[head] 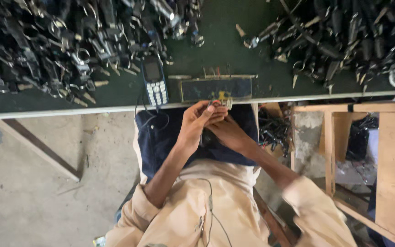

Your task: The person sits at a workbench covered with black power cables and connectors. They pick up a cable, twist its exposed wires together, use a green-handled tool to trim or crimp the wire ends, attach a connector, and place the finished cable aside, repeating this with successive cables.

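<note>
both hands (pixel 209 124) around small part (pixel 219 101)

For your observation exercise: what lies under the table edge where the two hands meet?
Under the table edge, dark blue cloth covers the lap. The left hand and right hand hide whatever dark item they hold.

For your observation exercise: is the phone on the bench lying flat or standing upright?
Lying flat: the phone rests face up on the green bench, screen and keypad both showing.
</note>
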